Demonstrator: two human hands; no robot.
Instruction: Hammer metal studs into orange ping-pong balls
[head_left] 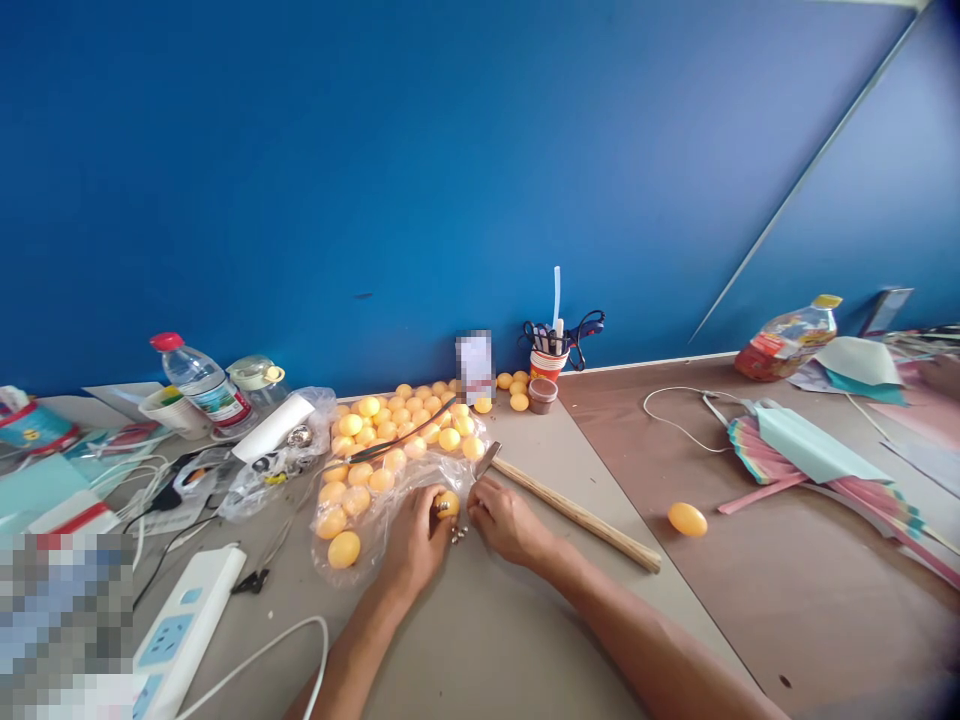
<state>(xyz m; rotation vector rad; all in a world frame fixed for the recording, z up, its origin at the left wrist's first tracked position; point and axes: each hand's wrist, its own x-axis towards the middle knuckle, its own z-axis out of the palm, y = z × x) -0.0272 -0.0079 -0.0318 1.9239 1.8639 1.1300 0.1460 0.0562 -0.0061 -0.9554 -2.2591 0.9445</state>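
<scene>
My left hand [414, 540] is closed around an orange table tennis ball [448, 503], which has a dark, shiny spot on its near side. Beside that ball, my right hand [504, 520] is pinched shut; whatever is between its fingertips is hidden or too small to make out. Several small shiny metal bits [459, 534] lie on the table between the hands. A hammer [577, 513] with a wooden handle rests just beyond my right hand, its head pointing left. Behind my left hand, a clear plastic bag [427, 470] spreads among many orange balls [344, 549].
A power strip [187, 625] and cables are at left, near a tilted water bottle [214, 390]. A paper cup [549, 362] with tools stands by the blue wall. One loose ball [687, 519] and pink-and-teal folded paper [825, 450] lie right; another person's blurred hand [941, 375] shows.
</scene>
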